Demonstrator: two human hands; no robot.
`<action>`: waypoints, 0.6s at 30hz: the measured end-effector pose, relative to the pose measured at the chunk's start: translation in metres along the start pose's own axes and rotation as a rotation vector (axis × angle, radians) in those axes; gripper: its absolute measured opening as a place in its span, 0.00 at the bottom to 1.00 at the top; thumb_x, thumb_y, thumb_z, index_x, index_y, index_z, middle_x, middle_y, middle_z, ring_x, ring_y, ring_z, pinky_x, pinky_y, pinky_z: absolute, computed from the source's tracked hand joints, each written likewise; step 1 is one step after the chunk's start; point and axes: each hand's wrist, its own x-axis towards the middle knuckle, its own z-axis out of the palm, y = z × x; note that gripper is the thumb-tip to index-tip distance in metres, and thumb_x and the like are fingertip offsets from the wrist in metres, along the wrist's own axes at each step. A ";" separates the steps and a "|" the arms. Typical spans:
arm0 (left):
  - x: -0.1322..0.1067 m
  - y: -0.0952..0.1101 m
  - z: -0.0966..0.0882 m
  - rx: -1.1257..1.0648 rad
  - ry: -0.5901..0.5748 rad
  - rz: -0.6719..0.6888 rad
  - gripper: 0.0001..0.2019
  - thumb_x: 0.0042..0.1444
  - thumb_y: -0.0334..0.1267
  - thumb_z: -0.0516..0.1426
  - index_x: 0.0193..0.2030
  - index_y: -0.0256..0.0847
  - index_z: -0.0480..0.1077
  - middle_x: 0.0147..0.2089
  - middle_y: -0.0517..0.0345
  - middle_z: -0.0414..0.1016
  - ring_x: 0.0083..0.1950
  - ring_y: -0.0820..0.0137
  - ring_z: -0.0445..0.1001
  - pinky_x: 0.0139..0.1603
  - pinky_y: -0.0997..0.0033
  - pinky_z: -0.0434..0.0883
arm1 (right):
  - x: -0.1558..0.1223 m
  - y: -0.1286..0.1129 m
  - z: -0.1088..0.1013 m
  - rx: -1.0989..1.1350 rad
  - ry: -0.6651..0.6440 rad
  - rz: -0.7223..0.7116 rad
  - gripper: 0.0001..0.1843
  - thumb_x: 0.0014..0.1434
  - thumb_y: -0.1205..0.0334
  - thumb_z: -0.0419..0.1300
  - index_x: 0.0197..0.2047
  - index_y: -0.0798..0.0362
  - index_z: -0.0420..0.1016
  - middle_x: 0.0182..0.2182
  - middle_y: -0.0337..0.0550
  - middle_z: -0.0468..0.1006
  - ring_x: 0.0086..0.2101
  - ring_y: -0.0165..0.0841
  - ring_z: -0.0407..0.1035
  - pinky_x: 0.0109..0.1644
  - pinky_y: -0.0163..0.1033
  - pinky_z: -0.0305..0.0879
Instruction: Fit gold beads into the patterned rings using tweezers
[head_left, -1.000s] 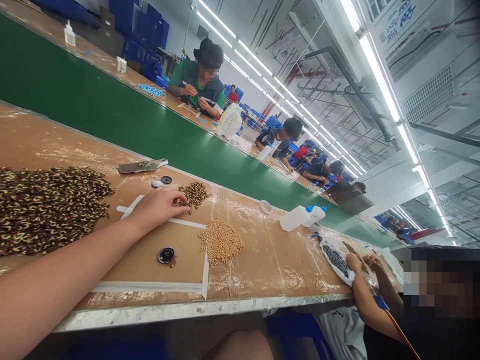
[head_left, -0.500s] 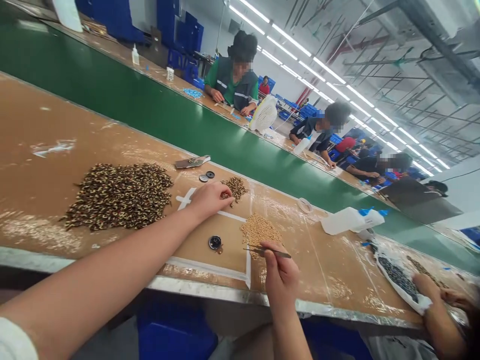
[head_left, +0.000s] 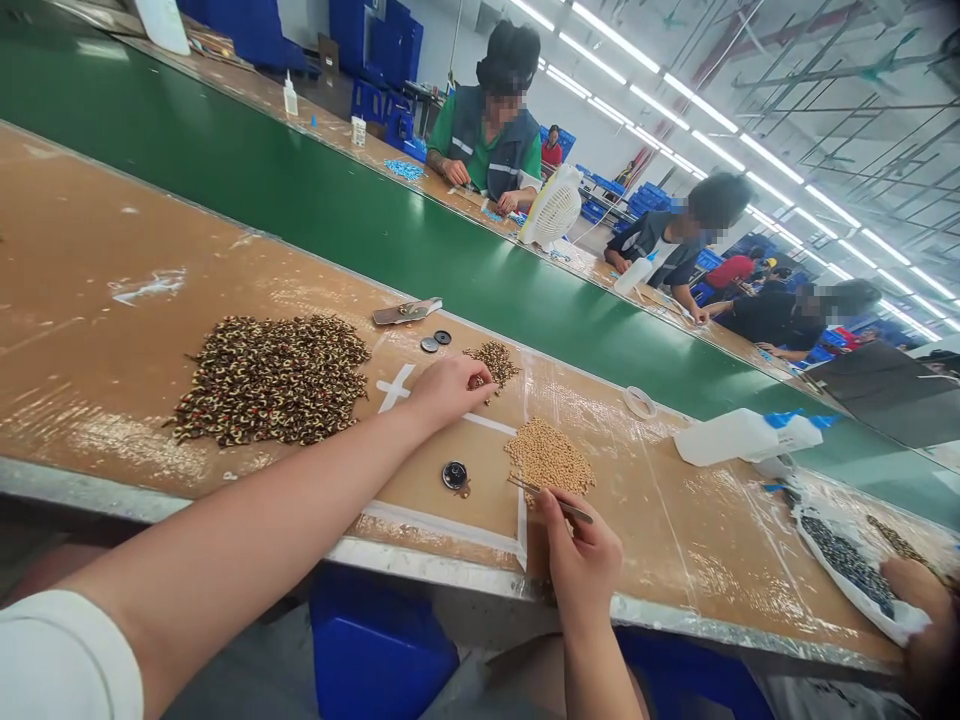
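My left hand (head_left: 450, 390) reaches across the bench to the edge of a small pile of brown-gold pieces (head_left: 501, 360). Its thumb and fingertips come together there, and whatever they pinch is too small to make out. My right hand (head_left: 585, 545) grips metal tweezers (head_left: 576, 512), their tips pointing left beside a pile of tan beads (head_left: 551, 455). Between the hands, a small round black dish (head_left: 454, 475) sits on the taped work area, with a brown smear at its side. Left of my forearm spreads a large heap of dark-and-cream pieces (head_left: 274, 380).
Two round caps (head_left: 430, 344) and a flat scraper-like piece (head_left: 407, 311) lie near the green belt (head_left: 360, 240). To the right are a tape roll (head_left: 640, 402), white bottles (head_left: 724, 437) and a bag of dark pieces (head_left: 844, 555) beside a co-worker's hand (head_left: 915, 585). People sit across the belt.
The view has shifted, so the bench things appear farther right. My left hand stays at the small pile; the tweezers stay in my right hand beside the beads, angled more steeply.
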 end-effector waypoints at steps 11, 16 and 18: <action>-0.003 0.013 0.007 -0.627 -0.392 0.001 0.17 0.60 0.51 0.60 0.35 0.37 0.78 0.31 0.56 0.75 0.29 0.74 0.64 0.32 0.71 0.59 | 0.011 -0.004 0.005 0.138 0.104 -0.055 0.12 0.64 0.53 0.67 0.41 0.53 0.85 0.34 0.48 0.86 0.34 0.42 0.81 0.41 0.43 0.75; -0.009 0.016 0.000 -0.908 -0.657 -0.172 0.24 0.60 0.60 0.59 0.37 0.37 0.75 0.34 0.56 0.75 0.21 0.80 0.48 0.20 0.73 0.43 | 0.056 -0.026 0.021 0.221 0.111 -0.170 0.12 0.65 0.53 0.65 0.38 0.54 0.83 0.34 0.48 0.85 0.35 0.40 0.80 0.42 0.43 0.75; -0.008 0.012 0.000 -0.962 -0.674 -0.202 0.24 0.59 0.61 0.59 0.36 0.38 0.74 0.28 0.60 0.69 0.20 0.80 0.46 0.19 0.74 0.42 | 0.072 -0.029 0.029 0.251 0.087 -0.194 0.12 0.65 0.53 0.65 0.38 0.54 0.83 0.34 0.48 0.85 0.35 0.40 0.80 0.42 0.43 0.75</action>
